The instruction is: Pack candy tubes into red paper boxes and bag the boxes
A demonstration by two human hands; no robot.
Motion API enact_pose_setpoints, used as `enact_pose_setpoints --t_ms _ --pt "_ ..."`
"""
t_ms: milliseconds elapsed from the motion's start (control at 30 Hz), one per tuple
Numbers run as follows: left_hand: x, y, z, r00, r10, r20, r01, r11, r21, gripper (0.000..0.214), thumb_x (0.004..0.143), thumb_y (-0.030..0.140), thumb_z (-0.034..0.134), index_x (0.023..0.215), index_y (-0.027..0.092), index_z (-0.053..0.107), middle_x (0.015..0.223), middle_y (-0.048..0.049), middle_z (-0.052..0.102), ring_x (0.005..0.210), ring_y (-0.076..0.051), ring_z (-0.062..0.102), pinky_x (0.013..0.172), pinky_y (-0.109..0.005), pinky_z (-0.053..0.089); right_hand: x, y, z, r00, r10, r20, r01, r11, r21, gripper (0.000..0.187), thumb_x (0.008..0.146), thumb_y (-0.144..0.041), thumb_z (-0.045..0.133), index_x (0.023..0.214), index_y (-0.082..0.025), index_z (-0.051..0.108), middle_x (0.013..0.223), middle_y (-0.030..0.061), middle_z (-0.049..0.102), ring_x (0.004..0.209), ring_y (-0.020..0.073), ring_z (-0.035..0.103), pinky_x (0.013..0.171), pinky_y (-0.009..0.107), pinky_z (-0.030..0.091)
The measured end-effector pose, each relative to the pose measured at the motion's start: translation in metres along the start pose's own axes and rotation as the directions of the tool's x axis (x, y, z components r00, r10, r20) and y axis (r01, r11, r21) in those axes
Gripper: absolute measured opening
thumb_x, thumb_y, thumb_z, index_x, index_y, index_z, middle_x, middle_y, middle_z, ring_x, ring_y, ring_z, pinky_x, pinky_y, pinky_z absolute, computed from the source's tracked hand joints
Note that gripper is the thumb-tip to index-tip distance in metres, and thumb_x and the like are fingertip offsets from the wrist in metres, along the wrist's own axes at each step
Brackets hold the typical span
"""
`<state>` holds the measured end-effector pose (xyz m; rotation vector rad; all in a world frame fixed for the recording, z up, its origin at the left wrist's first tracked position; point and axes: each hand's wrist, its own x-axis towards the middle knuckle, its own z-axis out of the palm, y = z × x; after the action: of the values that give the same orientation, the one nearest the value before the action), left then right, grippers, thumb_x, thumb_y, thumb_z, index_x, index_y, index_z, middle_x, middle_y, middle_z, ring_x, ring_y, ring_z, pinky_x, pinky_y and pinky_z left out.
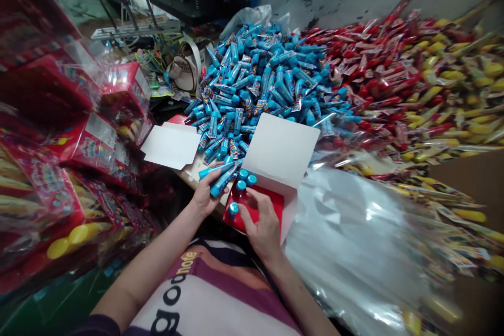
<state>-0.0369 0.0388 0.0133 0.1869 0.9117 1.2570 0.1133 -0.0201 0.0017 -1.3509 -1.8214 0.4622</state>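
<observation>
An open red box [275,205] with a raised white lid [280,148] rests in front of me and holds a few blue-capped tubes standing upright [244,179]. My right hand [262,223] lies on the box, its fingers pinched on one blue tube [233,209] at the box's near left corner. My left hand [205,194] is closed around a bundle of blue tubes [220,176] just left of the box. Behind them is a big pile of blue tubes [260,76].
A heap of red and yellow wrapped sticks [425,79] fills the right side. Clear plastic sheeting [354,231] lies at the near right. Stacked red wrapped boxes [79,136] stand at the left, with another white flap [171,145] open beside them. Metal racks stand at the back.
</observation>
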Motion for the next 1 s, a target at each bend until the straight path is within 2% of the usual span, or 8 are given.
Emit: enact_pose_setpoints --t_ms 167,333,467,567,633,700,867,1000 --pt "-0.02 0.003 0.015 0.991 -0.108 -0.077 0.104 0.993 -0.055 0.026 0.066 0.019 0.073 0.091 0.015 0.068 0.083 -0.0027 0.071 0.07 -0.013 0.066 0.059 -0.019 0.051 0.026 -0.01 -0.002 0.921 -0.384 0.068 0.389 0.892 -0.231 0.033 0.093 -0.013 0.049 0.123 -0.023 0.058 0.122 0.0092 0.06 0.114 0.022 0.054 0.097 0.036 0.044" --pt "-0.031 0.002 0.026 0.999 -0.017 -0.048 0.019 0.999 0.037 0.025 0.063 0.02 0.077 0.087 0.014 0.069 0.08 -0.0009 0.071 0.074 -0.012 0.066 0.071 -0.02 0.05 0.03 -0.005 0.003 0.864 -0.469 0.183 0.503 0.816 -0.285 0.028 0.094 -0.012 0.045 0.118 -0.016 0.059 0.117 0.009 0.065 0.113 0.0212 0.054 0.098 0.036 0.042" --pt "-0.031 0.002 0.029 1.0 0.003 -0.008 -0.002 0.994 0.105 0.024 0.067 0.026 0.076 0.086 0.014 0.07 0.08 -0.002 0.071 0.074 -0.014 0.065 0.068 -0.022 0.049 0.029 0.006 -0.012 0.916 -0.376 0.138 0.396 0.901 -0.176 0.03 0.094 -0.017 0.046 0.122 -0.022 0.055 0.108 0.0074 0.065 0.102 0.0199 0.06 0.09 0.035 0.05" --pt "-0.026 0.009 0.022 0.999 0.034 -0.035 -0.028 0.989 0.148 0.026 0.067 0.027 0.077 0.089 0.015 0.071 0.08 -0.002 0.071 0.068 -0.013 0.063 0.056 -0.021 0.044 0.02 0.024 -0.021 0.993 -0.082 -0.082 0.078 0.996 -0.05 0.039 0.09 -0.025 0.055 0.129 -0.024 0.048 0.112 0.0081 0.062 0.098 0.0204 0.062 0.082 0.036 0.055" --pt "-0.022 0.015 0.015 0.994 0.094 -0.056 -0.082 0.979 0.186 0.028 0.066 0.028 0.077 0.09 0.015 0.071 0.082 -0.0021 0.071 0.066 -0.012 0.062 0.054 -0.02 0.042 0.011 0.041 -0.018 0.976 0.12 -0.182 -0.12 0.993 0.012 0.043 0.088 -0.03 0.059 0.129 -0.023 0.047 0.114 0.0084 0.06 0.095 0.0206 0.063 0.08 0.037 0.056" --pt "-0.019 0.019 0.009 0.988 0.134 -0.071 -0.115 0.968 0.221 0.029 0.066 0.029 0.077 0.09 0.015 0.071 0.084 -0.0026 0.071 0.066 -0.011 0.062 0.055 -0.02 0.043 0.003 0.058 -0.006 0.953 0.204 -0.225 -0.202 0.979 0.032 0.041 0.087 -0.032 0.06 0.125 -0.022 0.048 0.112 0.0082 0.061 0.094 0.0205 0.063 0.08 0.038 0.056" --pt "-0.019 0.018 0.0 0.986 0.126 -0.104 -0.099 0.967 0.233 0.027 0.065 0.03 0.077 0.087 0.016 0.07 0.079 -0.0005 0.07 0.064 -0.011 0.062 0.054 -0.02 0.043 -0.004 0.078 0.025 0.966 0.108 -0.234 -0.118 0.992 -0.031 0.035 0.09 -0.033 0.057 0.121 -0.02 0.049 0.105 0.0085 0.061 0.094 0.0209 0.063 0.082 0.038 0.055" --pt "-0.021 0.014 -0.002 0.986 0.131 -0.104 -0.099 0.958 0.269 0.028 0.064 0.03 0.078 0.087 0.016 0.071 0.079 -0.0006 0.069 0.065 -0.011 0.061 0.053 -0.02 0.044 -0.005 0.077 0.032 0.995 -0.026 -0.095 0.016 0.995 -0.101 0.032 0.094 -0.026 0.051 0.126 -0.022 0.048 0.103 0.0075 0.059 0.091 0.0187 0.062 0.079 0.033 0.055"
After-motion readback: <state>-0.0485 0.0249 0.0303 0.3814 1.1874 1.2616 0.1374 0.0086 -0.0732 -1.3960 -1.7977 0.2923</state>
